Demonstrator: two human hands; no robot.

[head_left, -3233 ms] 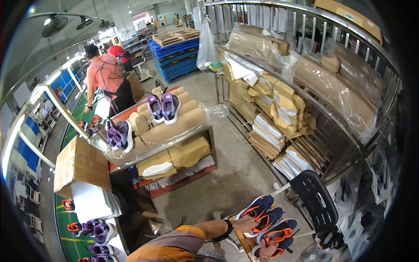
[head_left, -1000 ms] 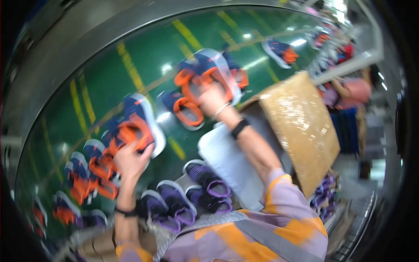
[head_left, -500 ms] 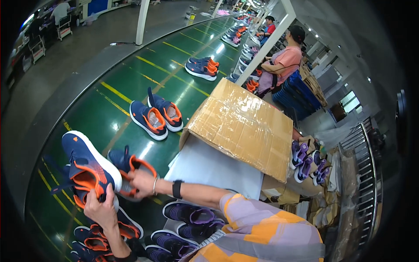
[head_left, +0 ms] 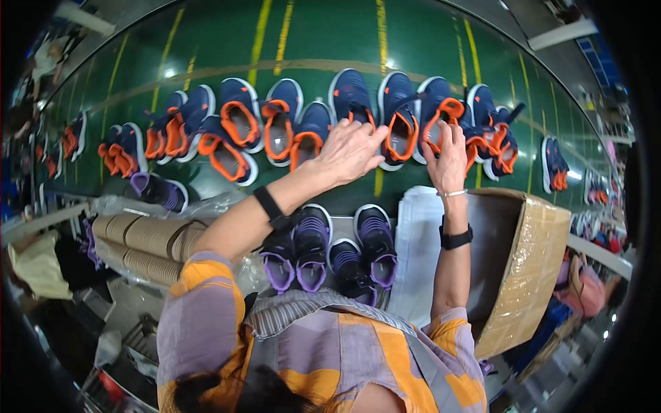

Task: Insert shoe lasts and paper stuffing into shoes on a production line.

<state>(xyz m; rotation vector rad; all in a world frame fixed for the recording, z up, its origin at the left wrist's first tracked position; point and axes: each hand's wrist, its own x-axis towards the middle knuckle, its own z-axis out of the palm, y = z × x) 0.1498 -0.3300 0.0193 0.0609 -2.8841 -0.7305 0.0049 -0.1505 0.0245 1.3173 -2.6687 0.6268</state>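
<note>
Since half a second ago: shoes down off the hands, now in the belt (head_left: pixel 206 41) row. Left hand (head_left: pixel 351 148) spread wide, fingertips on a blue-orange shoe (head_left: pixel 396 120) just ahead, squaring it. Right hand (head_left: pixel 447 155) pinching next shoe's (head_left: pixel 441 113) orange collar, keeping it in line.

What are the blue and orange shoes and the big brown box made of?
The blue and orange shoes look like soft matte fabric with smoother orange straps, probably synthetic; their pale rims suggest rubber or foam soles. The brown box looks like cardboard, and its shiny, wrinkled skin suggests clear plastic wrap. The belt seems smooth green rubber or plastic, judging by its glare.
</note>
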